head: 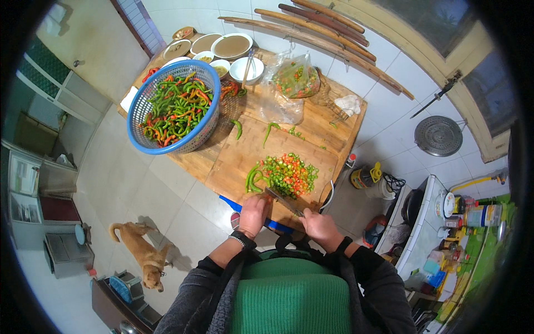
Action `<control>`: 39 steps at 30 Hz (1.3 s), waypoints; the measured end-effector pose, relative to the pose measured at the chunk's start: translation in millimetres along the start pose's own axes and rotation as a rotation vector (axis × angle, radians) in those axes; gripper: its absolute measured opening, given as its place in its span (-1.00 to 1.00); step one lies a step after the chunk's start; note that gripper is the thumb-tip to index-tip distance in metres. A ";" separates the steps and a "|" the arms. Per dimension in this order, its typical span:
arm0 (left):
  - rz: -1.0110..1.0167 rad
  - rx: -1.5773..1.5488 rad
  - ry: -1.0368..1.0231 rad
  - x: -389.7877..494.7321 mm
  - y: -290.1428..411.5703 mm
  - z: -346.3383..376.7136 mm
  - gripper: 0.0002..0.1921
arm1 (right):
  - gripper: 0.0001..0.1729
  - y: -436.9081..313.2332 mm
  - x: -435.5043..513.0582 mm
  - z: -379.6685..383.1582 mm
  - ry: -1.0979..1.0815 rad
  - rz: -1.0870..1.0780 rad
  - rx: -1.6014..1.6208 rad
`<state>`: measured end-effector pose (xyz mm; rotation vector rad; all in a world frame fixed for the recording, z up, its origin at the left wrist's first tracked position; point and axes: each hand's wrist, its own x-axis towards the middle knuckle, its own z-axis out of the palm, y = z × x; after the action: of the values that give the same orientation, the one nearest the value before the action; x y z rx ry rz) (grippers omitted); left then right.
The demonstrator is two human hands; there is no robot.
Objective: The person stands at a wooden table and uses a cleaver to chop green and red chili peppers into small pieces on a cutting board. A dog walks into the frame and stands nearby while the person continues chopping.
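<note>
My right hand (319, 225) grips the handle of a kitchen knife (283, 201), whose blade slants up and left over the near edge of a wooden cutting board (221, 165). At the blade's left end, the fingers of my left hand (254, 213) are bent down on the board; a bit of red shows by them, mostly hidden. Just beyond the knife lies a pile of chopped green and red peppers (292, 173). Whole green peppers (252, 177) rest at the pile's left, and two more lie farther back. A plastic bag (296, 79) of chopped peppers stands behind the board.
A blue plastic basket (132, 121) full of green and red peppers stands at the table's left. Bowls, plates and chopsticks (248, 69) sit at the back. A tan dog (144, 250) is on the floor at left; a tiled counter (421, 221) with bottles is at right.
</note>
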<state>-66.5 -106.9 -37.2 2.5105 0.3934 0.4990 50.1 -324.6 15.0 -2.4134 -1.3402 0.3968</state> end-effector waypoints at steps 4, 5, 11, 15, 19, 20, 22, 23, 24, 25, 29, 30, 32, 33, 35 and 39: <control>0.055 -0.028 0.019 2.2 0.1 -0.3 -0.84 | -0.67 0.7 1.1 -4.4 -0.150 0.109 0.102; 0.065 -0.028 0.010 3.0 -0.5 0.2 -0.84 | -0.67 1.4 1.7 -5.2 -0.148 0.098 0.110; 0.088 -0.053 -0.015 1.7 -1.9 4.7 -0.82 | -0.73 3.1 5.7 -0.8 -0.199 0.113 0.111; 0.033 -0.004 -0.064 1.2 1.3 6.6 -0.82 | -0.68 3.2 7.2 -2.3 -0.218 0.143 0.168; 0.074 -0.029 -0.034 0.8 1.0 8.6 -0.79 | -0.70 -1.6 7.4 -8.5 -0.231 0.149 0.137; 0.078 -0.021 -0.037 0.7 0.2 9.8 -0.78 | -0.70 -3.2 6.7 -10.4 -0.239 0.150 0.125; 0.128 -0.001 -0.005 1.0 -2.2 12.8 -0.78 | -0.76 -8.0 1.8 -13.4 -0.190 0.134 0.103; 0.158 0.001 0.017 1.0 -3.0 14.5 -0.77 | -0.79 -10.4 -1.5 -14.9 -0.189 0.146 0.088; 0.143 0.008 0.009 0.7 -2.8 15.7 -0.77 | -0.80 -12.7 -5.5 -16.6 -0.150 0.117 0.080; 0.133 0.007 0.006 0.5 -2.2 16.7 -0.77 | -0.81 -14.9 -10.0 -18.4 -0.133 0.108 0.070; 0.027 0.016 -0.052 0.4 2.9 15.4 -0.78 | -0.82 -17.6 -16.2 -24.5 -0.156 0.058 0.034; 0.056 0.020 -0.040 0.6 3.6 14.1 -0.78 | -0.82 -18.2 -17.4 -25.5 -0.152 0.036 0.023; 0.112 0.023 -0.013 3.0 4.0 12.2 -0.77 | -0.83 -18.1 -17.7 -27.8 -0.147 0.009 -0.012; 0.119 0.026 -0.027 3.8 4.4 11.7 -0.76 | -0.84 -18.1 -17.9 -28.8 -0.136 0.001 -0.021; 0.127 0.022 -0.044 3.4 4.5 11.4 -0.74 | -0.85 -18.6 -18.0 -30.1 -0.112 -0.020 -0.068; 0.125 -0.002 -0.031 0.9 2.5 17.6 -0.72 | -0.89 -18.8 -15.1 -33.1 -0.060 -0.033 -0.074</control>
<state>-57.7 -116.6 -49.4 2.5481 0.2253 0.5071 41.5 -333.8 53.9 -2.4534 -1.4419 0.4211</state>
